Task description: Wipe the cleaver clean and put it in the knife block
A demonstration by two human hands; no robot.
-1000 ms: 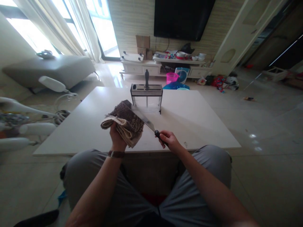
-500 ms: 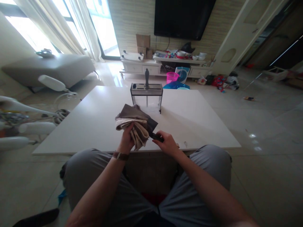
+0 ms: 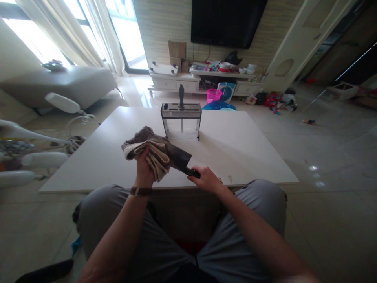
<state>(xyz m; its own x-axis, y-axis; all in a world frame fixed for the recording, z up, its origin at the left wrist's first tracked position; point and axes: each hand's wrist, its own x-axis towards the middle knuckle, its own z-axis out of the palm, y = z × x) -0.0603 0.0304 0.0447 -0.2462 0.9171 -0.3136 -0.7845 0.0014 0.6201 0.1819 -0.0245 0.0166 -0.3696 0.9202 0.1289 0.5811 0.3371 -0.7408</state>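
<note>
A folded beige and grey-brown cloth [image 3: 157, 157] is bunched in my left hand [image 3: 144, 169], whose fingers are closed round it. My right hand [image 3: 206, 179] grips the black handle of a cleaver [image 3: 179, 157]. The cleaver's broad dark blade points left, and its far end lies behind or against the cloth; that part is hidden. Beyond the blade stands a knife block [image 3: 181, 112] with clear sides and a dark frame. One dark-handled knife [image 3: 182, 96] is upright in it, its thin blade showing through the clear side.
Everything is above a white table [image 3: 235, 149]. A small item [image 3: 230, 178] lies near its front edge. To the left are a grey bench [image 3: 70, 84] and a white fan-like or lamp fixture [image 3: 63, 102]. A pink basket [image 3: 213, 95] stands on the floor behind the table.
My left hand and the cloth have moved left along the blade, so more of the cleaver shows. My right hand has stayed nearly in place.
</note>
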